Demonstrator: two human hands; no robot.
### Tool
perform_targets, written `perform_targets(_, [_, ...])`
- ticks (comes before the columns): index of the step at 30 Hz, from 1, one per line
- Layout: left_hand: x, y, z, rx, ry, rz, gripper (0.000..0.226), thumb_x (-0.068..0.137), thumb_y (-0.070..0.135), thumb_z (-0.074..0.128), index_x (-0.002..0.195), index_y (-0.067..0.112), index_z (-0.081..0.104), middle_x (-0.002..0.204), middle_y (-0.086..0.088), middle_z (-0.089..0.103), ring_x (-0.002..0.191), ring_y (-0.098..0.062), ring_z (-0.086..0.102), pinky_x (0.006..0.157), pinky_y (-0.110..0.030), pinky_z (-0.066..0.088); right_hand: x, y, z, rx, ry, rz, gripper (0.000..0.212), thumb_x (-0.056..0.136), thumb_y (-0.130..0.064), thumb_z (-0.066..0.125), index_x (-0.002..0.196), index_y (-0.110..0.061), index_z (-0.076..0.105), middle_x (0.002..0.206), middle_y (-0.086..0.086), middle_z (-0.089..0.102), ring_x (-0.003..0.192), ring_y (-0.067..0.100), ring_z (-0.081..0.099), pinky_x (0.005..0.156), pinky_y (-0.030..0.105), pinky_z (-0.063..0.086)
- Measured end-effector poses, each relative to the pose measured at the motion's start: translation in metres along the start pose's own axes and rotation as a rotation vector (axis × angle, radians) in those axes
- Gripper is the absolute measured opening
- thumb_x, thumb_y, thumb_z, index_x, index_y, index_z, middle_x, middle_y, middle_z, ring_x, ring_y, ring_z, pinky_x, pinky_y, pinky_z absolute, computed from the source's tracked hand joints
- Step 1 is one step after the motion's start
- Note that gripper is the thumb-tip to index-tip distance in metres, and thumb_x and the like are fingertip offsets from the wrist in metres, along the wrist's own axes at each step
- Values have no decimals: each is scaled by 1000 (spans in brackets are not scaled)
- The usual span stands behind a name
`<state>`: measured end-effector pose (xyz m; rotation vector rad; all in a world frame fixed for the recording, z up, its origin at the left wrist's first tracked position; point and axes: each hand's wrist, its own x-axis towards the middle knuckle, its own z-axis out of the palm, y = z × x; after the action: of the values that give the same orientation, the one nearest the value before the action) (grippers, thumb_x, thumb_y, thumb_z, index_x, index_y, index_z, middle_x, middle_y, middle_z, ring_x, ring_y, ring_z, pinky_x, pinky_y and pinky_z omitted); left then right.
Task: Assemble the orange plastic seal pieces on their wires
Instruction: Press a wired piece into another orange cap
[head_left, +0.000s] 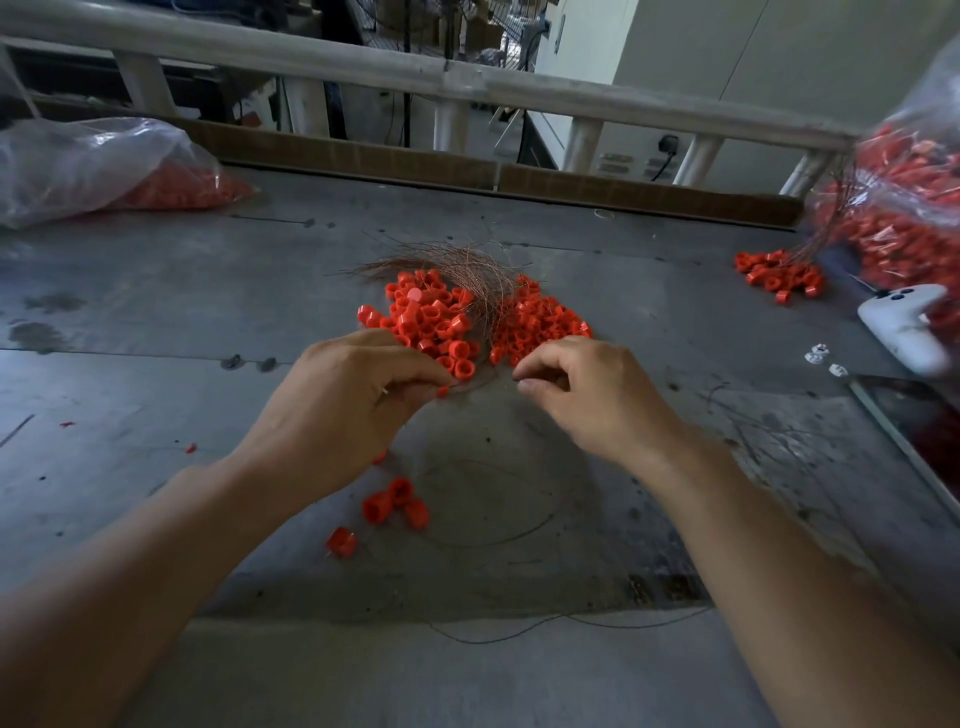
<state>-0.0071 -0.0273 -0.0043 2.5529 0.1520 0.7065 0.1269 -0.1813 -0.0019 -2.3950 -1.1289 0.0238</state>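
Note:
A pile of orange seal pieces (467, 319) lies mid-table, with a bundle of thin copper wires (467, 265) fanned over its far side. My left hand (358, 384) pinches a small orange seal piece (442, 391) at its fingertips, just in front of the pile. My right hand (582, 389) has its fingers curled and pinches the end of a thin wire (488, 376) that runs toward the left hand. A few loose orange pieces (395, 501) lie on the table below my left wrist.
A clear bag of orange pieces (104, 171) lies far left. Another full bag (904, 208) stands far right, with wired seals (779, 273) spilled beside it. A white device (904, 327) sits at the right edge. Stray wires (519, 623) cross the grey tabletop (156, 312).

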Motion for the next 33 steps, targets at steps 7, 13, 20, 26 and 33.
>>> perform_targets(7, [0, 4, -2, 3, 22, -95, 17, 76, 13, 72, 93, 18, 73, 79, 27, 50, 70, 10, 51, 66, -1, 39, 2, -12, 14, -85, -123, -140, 30, 91, -23, 54, 120, -22, 60, 104, 0, 52, 104, 15, 47, 89, 27, 40])
perform_targets(13, [0, 5, -1, -55, 50, -111, 15, 73, 6, 74, 87, 13, 74, 80, 15, 56, 70, 4, 54, 71, 2, 38, 4, -11, 12, -59, -116, -132, 10, 86, -22, 61, 93, -18, 67, 89, -6, 46, 92, 12, 48, 77, 22, 37])
perform_targets(20, [0, 6, 0, -105, 43, -134, 15, 73, 9, 74, 87, 14, 73, 79, 22, 56, 75, 16, 54, 69, 4, 37, 6, -13, 16, -201, -135, -193, 11, 89, -25, 57, 90, -15, 61, 89, -6, 42, 95, 14, 44, 77, 26, 37])
perform_targets(26, [1, 4, 2, -121, 31, -169, 23, 73, 5, 74, 93, 16, 72, 84, 18, 59, 74, 3, 58, 74, -1, 42, 1, -10, 20, -281, -115, -262, 7, 94, -23, 47, 91, -19, 51, 90, -6, 38, 94, 14, 42, 72, 18, 22])
perform_targets(33, [0, 4, 1, -108, 20, -188, 22, 72, 6, 75, 86, 23, 71, 78, 24, 57, 72, 3, 60, 67, 3, 39, 3, -3, 6, -65, -88, -159, 14, 84, -26, 63, 93, -16, 63, 88, -9, 45, 88, 6, 41, 74, 18, 31])
